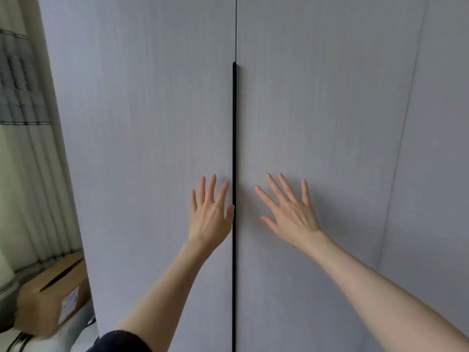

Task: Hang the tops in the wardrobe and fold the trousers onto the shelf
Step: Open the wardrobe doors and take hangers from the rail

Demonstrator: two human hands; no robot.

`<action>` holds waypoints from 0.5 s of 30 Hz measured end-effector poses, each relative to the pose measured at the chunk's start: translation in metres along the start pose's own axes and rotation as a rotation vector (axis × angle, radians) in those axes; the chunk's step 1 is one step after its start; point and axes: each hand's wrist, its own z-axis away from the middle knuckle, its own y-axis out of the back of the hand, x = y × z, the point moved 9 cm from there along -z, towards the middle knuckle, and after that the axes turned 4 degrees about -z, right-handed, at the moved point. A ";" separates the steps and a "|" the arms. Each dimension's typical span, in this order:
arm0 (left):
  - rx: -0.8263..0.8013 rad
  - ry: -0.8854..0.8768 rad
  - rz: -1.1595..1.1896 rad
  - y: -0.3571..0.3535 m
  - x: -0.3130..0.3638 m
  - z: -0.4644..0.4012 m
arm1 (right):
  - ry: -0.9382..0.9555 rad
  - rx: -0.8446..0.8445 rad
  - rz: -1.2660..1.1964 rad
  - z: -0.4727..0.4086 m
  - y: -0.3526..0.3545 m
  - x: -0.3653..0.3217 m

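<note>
You are gripping nothing: both hands are lying wide and flat, fingers straight and spread. Your left hand (212,214) is resting on the left door (142,148), its thumb touching or just beside the black handle strip (234,148) that is running down the seam. Your right hand (289,212) is sitting on the right door (317,123), a little apart from the strip, fingers angling up and to the left. Whether the palms are pressing or only hovering close, I cannot tell.

The wardrobe (431,174) is standing shut, both doors meeting at the seam. No tops, trousers, rail or shelf are showing; the clothes are out of view, and the hanging space is presumably lying behind these doors. A cardboard box (54,293) is sitting on the floor at the lower left, beside a pleated curtain (22,148).

Judgement: you are at the opening step, and the task proper is not yet begun. Flat palms are giving you no purchase for pulling. To do this well, be curling your fingertips behind the strip's edge on each side, then drawing both doors outward evenly. Stand clear of their swing. If they are push-to-open, a short press near the seam should be serving instead.
</note>
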 end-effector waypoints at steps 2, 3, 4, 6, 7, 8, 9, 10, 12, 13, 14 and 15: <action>0.057 0.044 0.007 -0.007 -0.010 -0.017 | -0.014 0.044 -0.001 -0.011 -0.005 0.001; 0.075 0.053 0.019 -0.009 -0.009 -0.024 | -0.014 0.100 0.005 -0.012 -0.005 0.003; 0.100 0.040 0.027 -0.007 -0.002 -0.023 | -0.003 0.146 0.007 -0.008 -0.004 0.002; 0.175 0.011 0.029 -0.002 0.007 -0.020 | 0.025 0.265 0.036 0.000 -0.004 -0.001; 0.190 0.020 0.027 -0.002 0.005 -0.018 | 0.032 0.304 0.057 0.001 -0.005 -0.004; 0.217 0.029 0.019 0.001 0.004 -0.017 | 0.028 0.330 0.079 0.001 -0.004 -0.003; 0.223 0.043 0.006 -0.025 -0.009 -0.036 | 0.029 0.328 0.040 -0.023 -0.039 0.000; 0.221 0.050 0.029 -0.031 -0.014 -0.043 | -0.005 0.313 0.033 -0.031 -0.048 0.004; 0.255 0.031 0.103 -0.025 -0.016 -0.046 | -0.015 0.291 0.041 -0.036 -0.050 0.000; 0.267 0.015 0.115 -0.024 -0.014 -0.047 | -0.018 0.305 0.045 -0.036 -0.052 0.001; 0.257 0.011 0.133 -0.024 -0.011 -0.048 | -0.022 0.302 0.036 -0.036 -0.052 0.003; 0.248 0.017 0.152 -0.025 -0.009 -0.049 | -0.022 0.319 0.034 -0.036 -0.051 0.005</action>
